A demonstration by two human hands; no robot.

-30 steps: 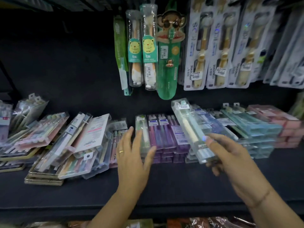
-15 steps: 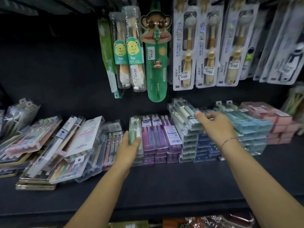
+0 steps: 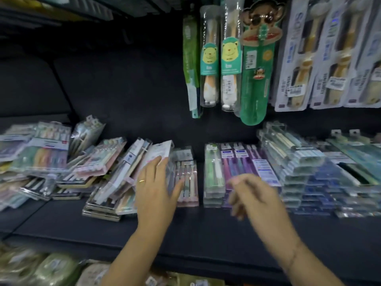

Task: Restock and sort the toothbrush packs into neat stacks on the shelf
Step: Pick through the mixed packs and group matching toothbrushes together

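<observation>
Sorting step: left hand [image 3: 156, 188], grip apart, touches the leaning packs [image 3: 127, 172] left of the purple stack [image 3: 243, 162]. Right hand [image 3: 255, 195] hangs loose and empty. Next, probably, squaring them.

Flat in neat side-by-side stacks on the dark shelf [image 3: 185, 234]: clear blue toothbrush packs [image 3: 305, 174] at right, then purple packs [image 3: 243, 168], green packs [image 3: 213, 172], pink packs [image 3: 186, 180]. Further left, tilted and overlapping in a jumbled heap [image 3: 103, 168].

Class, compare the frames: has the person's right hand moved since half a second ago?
Yes. The right hand has left the clear-pack stack and come back leftward, before the purple stack.
</observation>
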